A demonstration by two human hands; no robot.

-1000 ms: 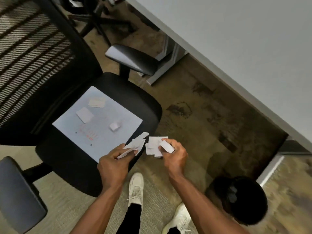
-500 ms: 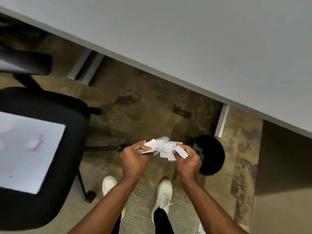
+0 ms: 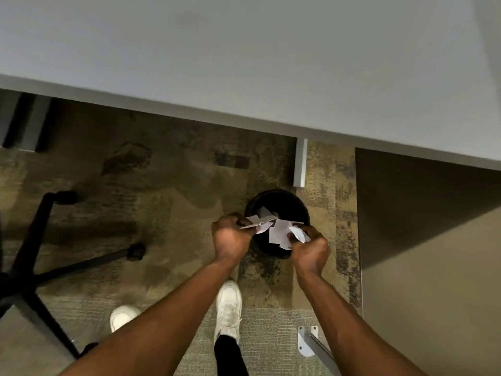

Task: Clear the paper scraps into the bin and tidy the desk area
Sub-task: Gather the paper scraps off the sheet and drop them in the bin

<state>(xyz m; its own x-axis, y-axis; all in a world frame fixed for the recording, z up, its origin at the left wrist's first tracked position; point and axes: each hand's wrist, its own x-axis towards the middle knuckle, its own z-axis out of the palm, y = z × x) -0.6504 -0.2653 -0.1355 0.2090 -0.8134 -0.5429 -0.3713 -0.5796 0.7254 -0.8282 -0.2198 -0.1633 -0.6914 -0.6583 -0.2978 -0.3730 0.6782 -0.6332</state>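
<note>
A round black bin [image 3: 287, 198] stands on the carpet under the desk's front edge. Both my hands are over its near rim. My left hand [image 3: 230, 237] pinches a few white paper scraps [image 3: 257, 223] that stick out over the bin's opening. My right hand [image 3: 309, 251] grips several more white paper scraps [image 3: 282, 232], also above the opening. A pale scrap [image 3: 264, 211] shows inside the bin, beyond the held ones.
The grey desk top [image 3: 244, 63] fills the upper half of the view, with a white desk leg [image 3: 300, 164] just behind the bin. The black chair base [image 3: 40, 267] with castors is at the left. A metal foot [image 3: 306, 340] is at lower right. My white shoes are below.
I have turned away from the chair and its sheet, which left the view. Both hands carried the scraps rightward and now hold them over the bin's opening.
</note>
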